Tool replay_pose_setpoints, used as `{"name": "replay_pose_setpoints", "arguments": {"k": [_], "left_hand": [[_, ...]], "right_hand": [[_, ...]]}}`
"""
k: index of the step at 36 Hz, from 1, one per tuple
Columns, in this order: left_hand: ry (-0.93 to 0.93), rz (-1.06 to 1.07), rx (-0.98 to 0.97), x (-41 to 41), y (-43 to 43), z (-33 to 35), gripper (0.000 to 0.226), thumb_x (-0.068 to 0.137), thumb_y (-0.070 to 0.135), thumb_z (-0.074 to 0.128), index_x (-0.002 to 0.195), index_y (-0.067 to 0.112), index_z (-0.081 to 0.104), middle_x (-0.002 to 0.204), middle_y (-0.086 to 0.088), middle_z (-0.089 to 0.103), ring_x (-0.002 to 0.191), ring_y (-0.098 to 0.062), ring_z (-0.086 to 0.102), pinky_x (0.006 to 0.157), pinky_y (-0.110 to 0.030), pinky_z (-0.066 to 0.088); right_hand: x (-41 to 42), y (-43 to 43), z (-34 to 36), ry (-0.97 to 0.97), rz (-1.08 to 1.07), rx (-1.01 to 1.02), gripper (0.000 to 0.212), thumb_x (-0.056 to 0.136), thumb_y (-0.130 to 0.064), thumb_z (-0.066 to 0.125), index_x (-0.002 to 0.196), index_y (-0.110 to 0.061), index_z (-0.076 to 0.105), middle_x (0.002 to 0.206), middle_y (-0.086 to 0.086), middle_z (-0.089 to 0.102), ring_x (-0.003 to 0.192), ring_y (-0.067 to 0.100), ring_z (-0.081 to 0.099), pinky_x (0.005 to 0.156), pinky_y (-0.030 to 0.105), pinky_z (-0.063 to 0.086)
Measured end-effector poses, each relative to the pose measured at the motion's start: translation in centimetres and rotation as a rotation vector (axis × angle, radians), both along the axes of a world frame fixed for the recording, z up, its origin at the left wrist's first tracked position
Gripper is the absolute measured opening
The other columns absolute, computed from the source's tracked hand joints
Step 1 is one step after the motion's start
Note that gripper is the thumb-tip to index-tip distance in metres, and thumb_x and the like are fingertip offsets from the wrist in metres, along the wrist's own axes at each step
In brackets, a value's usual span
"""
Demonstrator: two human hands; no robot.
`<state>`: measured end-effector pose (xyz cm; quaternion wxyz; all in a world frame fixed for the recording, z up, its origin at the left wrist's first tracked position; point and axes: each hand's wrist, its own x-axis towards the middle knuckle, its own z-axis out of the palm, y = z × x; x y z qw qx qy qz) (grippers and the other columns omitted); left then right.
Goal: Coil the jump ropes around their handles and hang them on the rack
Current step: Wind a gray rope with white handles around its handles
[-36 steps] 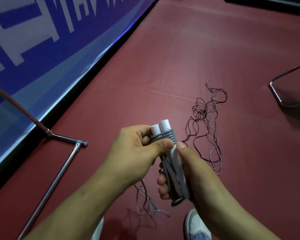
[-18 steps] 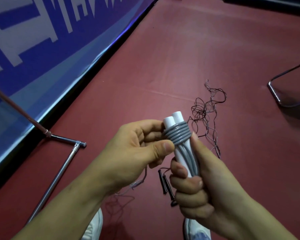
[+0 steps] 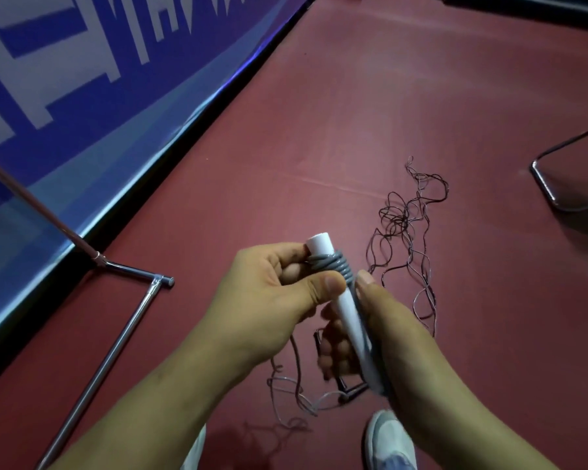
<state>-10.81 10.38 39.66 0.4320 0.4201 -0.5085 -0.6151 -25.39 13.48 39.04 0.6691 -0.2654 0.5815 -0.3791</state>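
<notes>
In the head view, the pair of white handles (image 3: 348, 312) is held up over the red floor (image 3: 353, 113) between both hands. Its long axis runs from the near right up and away to a free end that pokes out past the fingers. The grey rope (image 3: 335, 266) is wound in tight turns just below that far end. The left hand (image 3: 275, 296) pinches those turns between thumb and fingers. The right hand (image 3: 387, 330) is wrapped round the lower shafts, with its thumb lying up along them towards the coil. The chrome tubing of what looks like the rack (image 3: 116, 337) stands at the left edge of the floor, at the foot of the blue banner (image 3: 82, 79). The hanging move will probably carry the bundle leftwards, and the left hand is nearer. A thin dark rope (image 3: 408, 228) lies loose on the floor just beyond the hands, its black handles (image 3: 350, 391) below them.
</notes>
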Motion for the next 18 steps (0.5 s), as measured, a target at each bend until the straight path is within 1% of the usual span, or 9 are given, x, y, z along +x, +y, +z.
{"name": "replay_pose_setpoints", "arguments": {"k": [1, 3, 5, 7, 9, 11, 13, 16, 18], "left_hand": [[-0.049, 0.023, -0.008, 0.0, 0.0, -0.1, 0.010, 0.084, 0.007, 0.078, 0.094, 0.011, 0.076, 0.057, 0.011, 0.059, 0.051, -0.007, 0.044, 0.052, -0.019, 0.038], [-0.100, 0.049, -0.022, -0.1, 0.0, -0.1, 0.007, 0.085, 0.009, 0.077, 0.091, 0.013, 0.076, 0.054, 0.011, 0.060, 0.048, -0.005, 0.046, 0.052, -0.017, 0.039], [-0.103, 0.062, -0.019, -0.5, 0.1, 0.0, 0.007, 0.085, 0.007, 0.077, 0.090, 0.012, 0.075, 0.053, 0.010, 0.061, 0.045, -0.003, 0.049, 0.050, -0.015, 0.039], [-0.070, 0.072, -0.008, -1.0, 0.3, 0.2, 0.008, 0.083, 0.007, 0.077, 0.090, 0.010, 0.074, 0.052, 0.010, 0.061, 0.043, -0.001, 0.049, 0.047, -0.012, 0.039], [-0.037, 0.062, -0.022, -1.5, 0.5, 0.4, 0.016, 0.078, 0.017, 0.078, 0.091, 0.009, 0.074, 0.051, 0.010, 0.060, 0.044, -0.002, 0.047, 0.046, -0.014, 0.038], [0.029, 0.047, -0.021, -1.6, 0.6, 0.4, 0.029, 0.071, 0.024, 0.076, 0.093, 0.005, 0.071, 0.051, 0.008, 0.059, 0.043, -0.003, 0.048, 0.044, -0.015, 0.039], [0.080, 0.024, -0.009, -1.4, 0.4, 0.5, 0.035, 0.069, 0.021, 0.076, 0.097, 0.003, 0.069, 0.055, 0.007, 0.062, 0.045, -0.005, 0.050, 0.045, -0.015, 0.040], [0.113, -0.086, -0.008, -1.0, 0.2, 0.7, 0.028, 0.079, 0.013, 0.077, 0.106, 0.005, 0.070, 0.069, 0.004, 0.068, 0.057, -0.011, 0.057, 0.053, -0.019, 0.046], [0.162, -0.144, 0.007, -0.9, 0.2, 1.1, 0.024, 0.085, 0.003, 0.072, 0.109, 0.001, 0.069, 0.072, 0.002, 0.068, 0.061, -0.011, 0.060, 0.055, -0.018, 0.048]], "right_hand": [[-0.1, 0.1, 0.7, 0.023, -0.031, -0.036, 0.053, 0.099, -0.047, 0.048, 0.083, 0.000, 0.068, 0.059, 0.019, 0.063, 0.050, 0.030, 0.062, 0.059, 0.038, 0.053], [-0.8, 0.8, 0.8, 0.095, 0.039, -0.128, 0.047, 0.096, -0.050, 0.056, 0.089, -0.006, 0.072, 0.065, 0.016, 0.068, 0.056, 0.030, 0.064, 0.063, 0.041, 0.054], [-0.5, 1.2, 0.7, 0.137, 0.072, -0.152, 0.056, 0.088, -0.064, 0.055, 0.086, -0.010, 0.071, 0.057, 0.007, 0.063, 0.047, 0.024, 0.055, 0.050, 0.031, 0.048], [-0.1, 1.3, 0.3, 0.129, 0.043, -0.113, 0.072, 0.083, -0.078, 0.052, 0.083, -0.006, 0.065, 0.047, 0.001, 0.043, 0.036, 0.016, 0.035, 0.042, 0.019, 0.031], [0.1, 1.6, 0.6, 0.046, 0.020, -0.065, 0.077, 0.078, -0.084, 0.052, 0.077, -0.007, 0.058, 0.049, 0.000, 0.030, 0.036, 0.011, 0.024, 0.045, 0.015, 0.024], [-0.3, 1.7, 1.0, -0.061, 0.034, -0.008, 0.069, 0.075, -0.081, 0.042, 0.072, -0.013, 0.053, 0.050, 0.000, 0.028, 0.035, 0.009, 0.021, 0.045, 0.014, 0.023], [-0.9, 1.7, 1.2, -0.210, 0.069, 0.057, 0.070, 0.076, -0.083, 0.041, 0.069, -0.014, 0.051, 0.049, -0.001, 0.026, 0.033, 0.007, 0.017, 0.045, 0.011, 0.016], [-1.6, 1.3, 1.3, -0.462, 0.079, 0.169, 0.072, 0.072, -0.087, 0.060, 0.069, -0.015, 0.064, 0.069, -0.001, 0.014, 0.040, 0.007, 0.006, 0.054, 0.020, -0.003], [-1.8, 1.0, 1.2, -0.641, 0.164, 0.170, 0.060, 0.074, -0.075, 0.073, 0.080, -0.015, 0.070, 0.076, -0.001, 0.003, 0.043, 0.008, 0.003, 0.050, 0.026, -0.005]]}}
